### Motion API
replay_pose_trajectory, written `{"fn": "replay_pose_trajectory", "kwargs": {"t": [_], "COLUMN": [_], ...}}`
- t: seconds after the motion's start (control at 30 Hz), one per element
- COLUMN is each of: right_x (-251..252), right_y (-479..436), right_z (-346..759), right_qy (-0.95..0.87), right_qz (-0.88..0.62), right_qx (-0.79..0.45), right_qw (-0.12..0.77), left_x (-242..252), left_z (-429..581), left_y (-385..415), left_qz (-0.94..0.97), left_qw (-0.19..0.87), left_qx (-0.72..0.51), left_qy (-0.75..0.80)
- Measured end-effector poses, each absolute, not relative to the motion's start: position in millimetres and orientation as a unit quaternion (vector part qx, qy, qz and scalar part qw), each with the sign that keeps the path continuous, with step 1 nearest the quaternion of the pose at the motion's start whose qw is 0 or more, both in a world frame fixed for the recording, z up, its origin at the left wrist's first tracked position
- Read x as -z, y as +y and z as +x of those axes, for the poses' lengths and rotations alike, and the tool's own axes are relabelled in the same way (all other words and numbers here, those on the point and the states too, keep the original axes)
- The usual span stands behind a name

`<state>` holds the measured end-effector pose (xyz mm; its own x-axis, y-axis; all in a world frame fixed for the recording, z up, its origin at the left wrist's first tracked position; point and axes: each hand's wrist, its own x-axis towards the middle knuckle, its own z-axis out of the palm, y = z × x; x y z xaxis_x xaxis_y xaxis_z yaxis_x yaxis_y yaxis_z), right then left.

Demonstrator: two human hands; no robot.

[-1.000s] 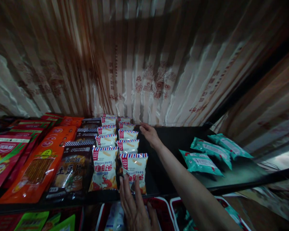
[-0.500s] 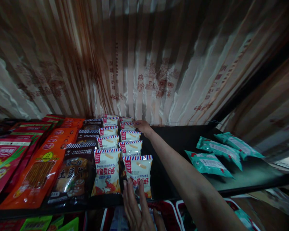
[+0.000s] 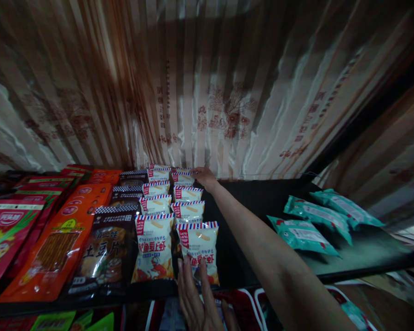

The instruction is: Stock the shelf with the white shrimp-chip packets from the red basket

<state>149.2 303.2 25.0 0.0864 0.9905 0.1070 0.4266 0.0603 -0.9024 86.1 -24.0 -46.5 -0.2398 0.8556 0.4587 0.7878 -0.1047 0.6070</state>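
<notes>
My left hand (image 3: 202, 294) is open at the shelf's front edge. Its outstretched fingers rest against the lower front of a white snack bag (image 3: 200, 246) with a red-and-blue striped top. At the back of the same row, the fingers of my right hand (image 3: 206, 178) are closed at the upper right corner of another white snack bag (image 3: 183, 179); the fingertips are partly hidden. Several matching bags stand between them in a line. Alongside on the left is a second row, led by a white snack bag (image 3: 154, 248).
Dark brown potato-chip bags (image 3: 105, 248), orange packets (image 3: 57, 248) and red packets (image 3: 10, 234) fill the shelf's left side. Teal bags (image 3: 305, 235) lie at the right. A curtain (image 3: 224, 92) hangs behind. Below are white-rimmed containers (image 3: 253, 305).
My right hand has shifted slightly up and back, and the rear white bag beside it sits a little farther back. My left hand stays at the front bag.
</notes>
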Motion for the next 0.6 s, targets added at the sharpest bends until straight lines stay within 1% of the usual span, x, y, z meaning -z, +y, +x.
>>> {"fn": "replay_pose_trajectory", "kwargs": {"t": [0.17,0.33,0.6], "right_x": [-18.1,-15.9,-12.5], "right_y": [297.6,268.8,219.4], "right_z": [148.6,162.0,174.3], "right_qy": [-0.589,-0.585,-0.608], "right_qz": [-0.599,-0.59,-0.53], "right_qx": [-0.318,-0.325,-0.399], "right_qw": [0.439,0.452,0.436], "left_x": [45.8,41.0,34.8], "left_z": [90.8,95.8,82.8], "left_y": [-22.5,-22.4,-25.4], "left_qz": [0.611,0.591,0.617], "left_qw": [0.032,0.017,0.071], "left_qx": [-0.42,-0.435,-0.429], "left_qy": [0.671,0.679,0.656]}}
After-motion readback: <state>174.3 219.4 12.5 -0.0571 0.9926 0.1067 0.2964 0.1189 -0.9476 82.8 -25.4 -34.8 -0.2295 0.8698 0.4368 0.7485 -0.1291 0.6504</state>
